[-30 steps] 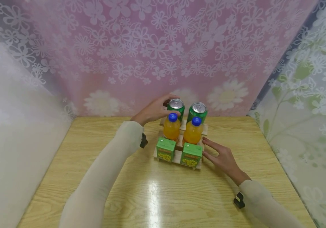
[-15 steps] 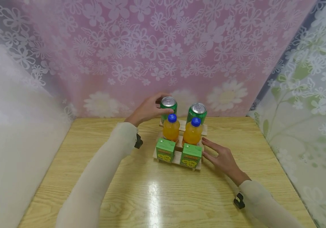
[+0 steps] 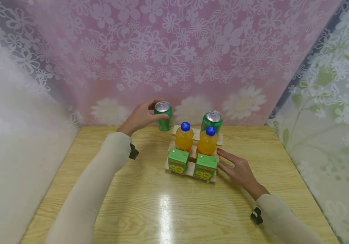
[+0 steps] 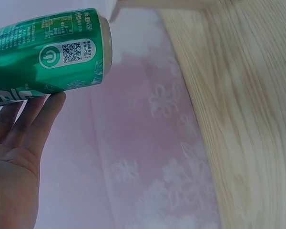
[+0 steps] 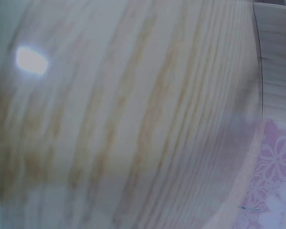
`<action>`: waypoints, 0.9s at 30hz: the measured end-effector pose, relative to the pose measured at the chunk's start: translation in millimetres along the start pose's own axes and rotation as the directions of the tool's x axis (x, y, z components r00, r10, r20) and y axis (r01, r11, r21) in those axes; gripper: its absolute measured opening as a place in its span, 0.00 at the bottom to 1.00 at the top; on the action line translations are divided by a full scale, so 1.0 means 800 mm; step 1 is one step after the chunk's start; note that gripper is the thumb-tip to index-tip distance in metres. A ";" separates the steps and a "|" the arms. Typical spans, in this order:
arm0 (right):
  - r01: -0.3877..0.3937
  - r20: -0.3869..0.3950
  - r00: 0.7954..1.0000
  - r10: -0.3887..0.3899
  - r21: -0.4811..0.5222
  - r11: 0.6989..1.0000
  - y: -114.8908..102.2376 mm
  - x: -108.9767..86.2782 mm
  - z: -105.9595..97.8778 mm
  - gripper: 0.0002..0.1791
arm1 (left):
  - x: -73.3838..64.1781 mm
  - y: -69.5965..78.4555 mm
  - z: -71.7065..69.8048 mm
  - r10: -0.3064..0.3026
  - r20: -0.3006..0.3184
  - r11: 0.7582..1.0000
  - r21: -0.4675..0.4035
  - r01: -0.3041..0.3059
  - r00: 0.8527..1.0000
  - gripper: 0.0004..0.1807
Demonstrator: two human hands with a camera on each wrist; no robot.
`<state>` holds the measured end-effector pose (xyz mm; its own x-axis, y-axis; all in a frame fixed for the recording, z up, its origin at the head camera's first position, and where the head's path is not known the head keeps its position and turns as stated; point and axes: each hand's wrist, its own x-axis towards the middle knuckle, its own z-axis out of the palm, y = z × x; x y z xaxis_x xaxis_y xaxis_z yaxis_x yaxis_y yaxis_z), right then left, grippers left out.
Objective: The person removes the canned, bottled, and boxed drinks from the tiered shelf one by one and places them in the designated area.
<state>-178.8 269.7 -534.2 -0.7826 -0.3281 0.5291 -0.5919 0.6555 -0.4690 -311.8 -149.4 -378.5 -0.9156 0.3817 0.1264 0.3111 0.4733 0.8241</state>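
Observation:
My left hand grips a green soda can around its side, left of a small tiered wooden rack. The left wrist view shows the can clear of the tabletop, its label with a QR code facing the camera. On the rack's top tier stands another green can. Two orange juice bottles with blue caps occupy the middle tier, and two green juice boxes the lowest. My right hand touches the rack's right side with extended fingers.
The rack stands toward the back of a wood-grain table. A pink flowered cloth hangs behind the table; pale patterned sheets close off the left and right sides. The right wrist view shows mostly tabletop.
My left hand has lifted the green can off the rack's top tier and carried it left. The right hand and the rack have stayed in place.

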 end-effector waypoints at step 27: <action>0.010 -0.009 1.000 -0.010 0.013 1.000 0.000 0.000 0.000 0.32 | -0.076 -0.093 -0.071 -0.157 -0.158 0.983 0.069 0.170 0.975 0.42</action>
<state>-179.1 269.6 -534.0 -0.7748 -0.3289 0.5399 -0.6024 0.6431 -0.4728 -293.9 -252.7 -415.8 -0.9817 0.1726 0.0810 0.1683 0.5849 0.7935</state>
